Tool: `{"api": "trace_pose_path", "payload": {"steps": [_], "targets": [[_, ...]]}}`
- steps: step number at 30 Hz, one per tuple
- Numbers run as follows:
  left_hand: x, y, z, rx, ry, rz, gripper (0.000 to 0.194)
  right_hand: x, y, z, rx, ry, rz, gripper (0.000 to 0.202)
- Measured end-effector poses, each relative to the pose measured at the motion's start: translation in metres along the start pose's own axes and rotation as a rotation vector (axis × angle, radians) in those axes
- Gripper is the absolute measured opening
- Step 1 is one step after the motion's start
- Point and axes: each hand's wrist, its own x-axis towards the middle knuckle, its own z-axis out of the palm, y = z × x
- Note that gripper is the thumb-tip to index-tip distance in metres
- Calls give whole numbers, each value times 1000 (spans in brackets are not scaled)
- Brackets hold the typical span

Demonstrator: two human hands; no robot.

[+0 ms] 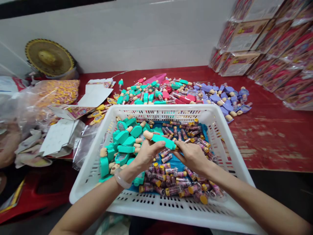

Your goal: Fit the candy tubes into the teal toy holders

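Over a white plastic basket (158, 202), my left hand (144, 155) is closed around a teal plastic toy piece (161, 141) with a beige knob at its left end. My right hand (192, 156) pinches a small yellow-capped tube (176, 148) at the other end of that piece; the fingers hide most of the tube. Whether the tube sits inside the piece I cannot tell. In the basket, similar teal pieces (123, 137) are heaped on the left. Several clear tubes (174, 191) with yellow caps and purplish contents lie to the right on a blue sheet (174, 163).
Behind the basket, a red table (271, 130) bears piles of teal, red and purple pieces (227, 101). Wrapped boxes (244, 36) are stacked at right. On the left are white cards (60, 135), a bag of yellow-capped tubes (58, 93) and a round brass-coloured object (49, 58).
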Motion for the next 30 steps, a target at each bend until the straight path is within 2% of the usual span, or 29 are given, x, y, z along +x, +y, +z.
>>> {"api": "trace_pose_path", "payload": {"steps": [5, 9, 11, 13, 16, 19, 22, 25, 27, 30], "targets": [[0, 0, 1, 165, -12, 50, 35, -1, 4, 0, 55, 4, 18, 29], [2, 4, -6, 357, -25, 139, 47, 0, 8, 1, 126, 24, 60, 24], [3, 5, -11, 370, -15, 142, 50, 1, 13, 0, 131, 43, 81, 22], [4, 8, -14, 363, -22, 125, 45, 2, 18, 0, 120, 61, 89, 21], [1, 16, -16, 469, -81, 119, 39, 3, 24, 0, 111, 78, 97, 19], [-1, 22, -16, 471, -178, 9, 50, 3, 27, 0, 129, 77, 111, 18], [-1, 22, -15, 152, -327, -149, 51, 2, 27, 0, 139, 76, 112, 19], [0, 23, -16, -28, -392, -191, 41, 2, 26, 1, 132, 87, 67, 19], [-2, 27, -20, 55, -418, -244, 40, 2, 25, 1, 119, 87, 42, 18], [-7, 40, -26, 300, -510, -378, 62, 2, 24, 0, 107, 81, 23, 17]]}}
